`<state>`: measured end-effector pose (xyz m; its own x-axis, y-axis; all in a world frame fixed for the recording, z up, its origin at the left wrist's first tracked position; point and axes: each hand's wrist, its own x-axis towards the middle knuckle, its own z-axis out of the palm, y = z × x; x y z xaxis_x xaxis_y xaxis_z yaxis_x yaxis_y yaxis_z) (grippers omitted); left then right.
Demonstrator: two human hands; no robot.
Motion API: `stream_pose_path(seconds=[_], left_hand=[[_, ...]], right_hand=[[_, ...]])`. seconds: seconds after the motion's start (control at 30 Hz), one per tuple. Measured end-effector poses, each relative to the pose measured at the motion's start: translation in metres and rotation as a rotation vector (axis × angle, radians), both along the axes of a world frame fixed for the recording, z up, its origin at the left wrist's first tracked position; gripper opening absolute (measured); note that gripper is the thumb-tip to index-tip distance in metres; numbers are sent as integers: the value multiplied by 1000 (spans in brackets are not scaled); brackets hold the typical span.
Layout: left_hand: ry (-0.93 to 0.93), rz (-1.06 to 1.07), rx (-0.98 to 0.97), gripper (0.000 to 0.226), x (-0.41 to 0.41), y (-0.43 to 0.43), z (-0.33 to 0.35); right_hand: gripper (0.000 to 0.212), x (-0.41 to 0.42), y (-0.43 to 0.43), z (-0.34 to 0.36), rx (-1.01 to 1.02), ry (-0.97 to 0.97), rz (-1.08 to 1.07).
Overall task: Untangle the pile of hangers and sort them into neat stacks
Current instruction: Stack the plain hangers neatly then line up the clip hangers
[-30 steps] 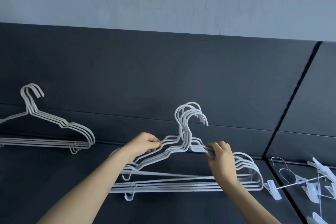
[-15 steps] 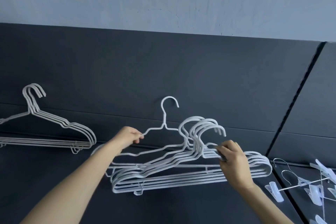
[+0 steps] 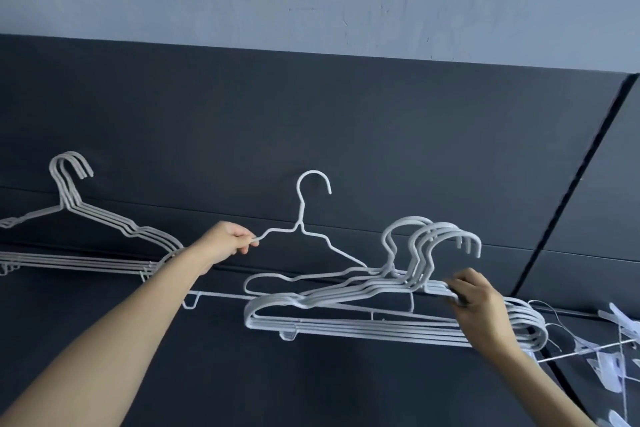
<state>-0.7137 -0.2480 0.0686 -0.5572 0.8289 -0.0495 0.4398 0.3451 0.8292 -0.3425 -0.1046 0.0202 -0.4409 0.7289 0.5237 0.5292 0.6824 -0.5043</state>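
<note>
Since the frame half a second ago, our left grip (image 3: pixel 227 243) has drawn the single hanger (image 3: pixel 301 215) further left, out of the bundle (image 3: pixel 346 325). That grip pinches its left shoulder wire, while the right grip (image 3: pixel 479 302) clutches the bundle's right shoulders below the hooks. The hanger runs rightward from the left grip, long axis left to right, far shoulder still crossing the bundle's necks. The neat stack (image 3: pixel 104 263) lies just left of that grip. The hanger is thin white wire, hook upright.

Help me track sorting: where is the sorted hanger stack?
Head view, far left: the sorted stack lies on the dark surface, beside the left hand.
</note>
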Motion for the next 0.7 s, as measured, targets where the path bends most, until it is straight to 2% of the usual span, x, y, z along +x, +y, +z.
stream_pose_path(seconds=[0.1, 0.2, 0.5, 0.7], left_hand=[[13, -30, 4, 26, 3, 5, 4], [9, -55, 8, 27, -3, 2, 4], [-24, -29, -33, 23, -19, -17, -13], [-57, 24, -1, 27, -21, -12, -9]], right_hand=[[40, -2, -2, 6, -5, 14, 54], [22, 2, 0, 14, 23, 52, 21], [2, 22, 13, 57, 70, 147, -85], [8, 31, 14, 77, 56, 177, -57]])
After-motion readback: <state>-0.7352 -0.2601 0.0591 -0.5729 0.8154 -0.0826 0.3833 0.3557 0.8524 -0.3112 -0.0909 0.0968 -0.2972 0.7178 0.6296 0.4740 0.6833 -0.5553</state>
